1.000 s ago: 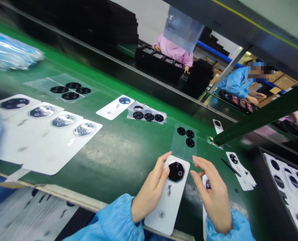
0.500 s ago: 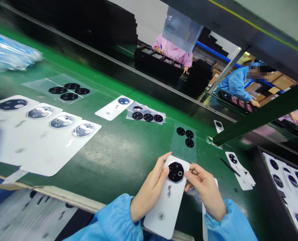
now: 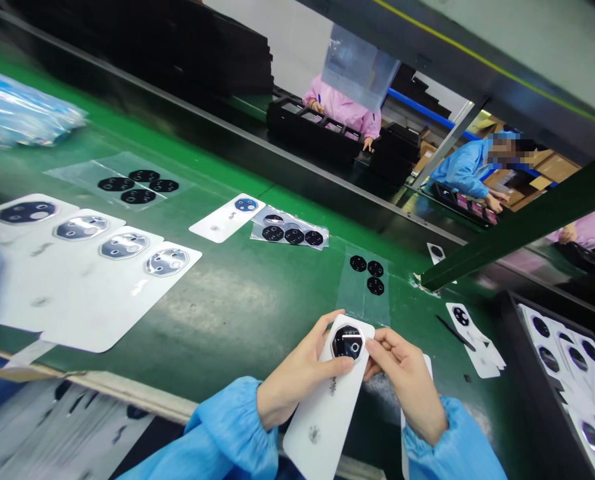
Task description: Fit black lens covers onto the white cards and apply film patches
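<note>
My left hand (image 3: 297,380) grips a white phone back cover (image 3: 327,413) by its upper left edge, thumb resting beside the black octagonal camera piece (image 3: 348,343) at its top. My right hand (image 3: 407,387) pinches the cover's upper right edge right next to that camera piece, fingers pressed together. Both sleeves are blue. Just beyond the cover lies a clear film sheet (image 3: 365,293) carrying three black octagonal pieces (image 3: 367,273).
Four white covers (image 3: 92,267) overlap at the left on the green belt (image 3: 237,307). A single cover (image 3: 226,217) and film sheets with black pieces (image 3: 292,233) lie farther off. A black tray of covers (image 3: 567,360) stands at right. Other workers sit across the line.
My right hand came in from hovering open to pinching the cover's top right edge. The cover tilted slightly and its camera piece now shows a reflection.
</note>
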`<state>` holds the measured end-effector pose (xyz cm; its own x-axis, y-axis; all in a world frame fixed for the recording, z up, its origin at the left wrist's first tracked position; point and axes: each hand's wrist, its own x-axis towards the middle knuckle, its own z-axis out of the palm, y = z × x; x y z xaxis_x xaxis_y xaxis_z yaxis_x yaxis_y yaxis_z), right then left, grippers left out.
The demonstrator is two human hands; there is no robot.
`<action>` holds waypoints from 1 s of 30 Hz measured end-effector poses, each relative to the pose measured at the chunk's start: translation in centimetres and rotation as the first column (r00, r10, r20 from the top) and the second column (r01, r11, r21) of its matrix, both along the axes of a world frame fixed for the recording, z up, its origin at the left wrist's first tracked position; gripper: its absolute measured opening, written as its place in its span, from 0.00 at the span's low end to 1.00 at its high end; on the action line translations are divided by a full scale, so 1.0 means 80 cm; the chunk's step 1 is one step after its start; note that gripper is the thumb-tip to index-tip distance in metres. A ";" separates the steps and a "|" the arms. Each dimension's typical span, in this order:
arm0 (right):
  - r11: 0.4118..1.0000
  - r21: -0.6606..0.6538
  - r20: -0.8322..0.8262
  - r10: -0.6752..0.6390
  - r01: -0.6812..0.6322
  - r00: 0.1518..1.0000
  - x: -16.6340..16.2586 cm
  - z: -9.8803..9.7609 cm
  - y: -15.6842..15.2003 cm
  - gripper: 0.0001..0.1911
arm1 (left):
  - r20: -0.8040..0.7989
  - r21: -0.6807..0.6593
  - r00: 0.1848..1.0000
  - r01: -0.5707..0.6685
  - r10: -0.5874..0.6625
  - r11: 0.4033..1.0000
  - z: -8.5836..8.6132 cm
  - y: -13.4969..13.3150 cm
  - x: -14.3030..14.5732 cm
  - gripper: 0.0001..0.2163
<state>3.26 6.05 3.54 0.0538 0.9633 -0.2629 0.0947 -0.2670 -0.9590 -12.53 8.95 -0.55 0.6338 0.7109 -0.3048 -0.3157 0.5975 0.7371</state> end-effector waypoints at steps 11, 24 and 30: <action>1.000 0.011 0.036 -0.007 0.007 0.999 -0.002 0.004 -0.001 0.18 | 0.062 -0.008 0.997 0.036 -0.035 0.999 0.000 0.001 -0.005 0.34; 1.000 0.011 0.029 0.011 -0.011 1.000 -0.001 -0.003 -0.001 0.17 | -0.125 0.087 0.991 -0.028 0.039 0.996 0.003 -0.002 0.004 0.34; 0.998 -0.005 -0.055 0.064 -0.065 0.996 0.003 -0.024 -0.001 0.18 | -0.182 0.260 0.983 0.031 0.018 0.965 -0.003 0.000 -0.001 0.34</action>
<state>3.54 6.00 1.58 -0.0229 0.9626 -0.2699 0.0594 -0.2682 -0.9615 -12.63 8.96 -0.76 0.5900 0.7768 -0.2201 -0.1589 0.3790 0.9117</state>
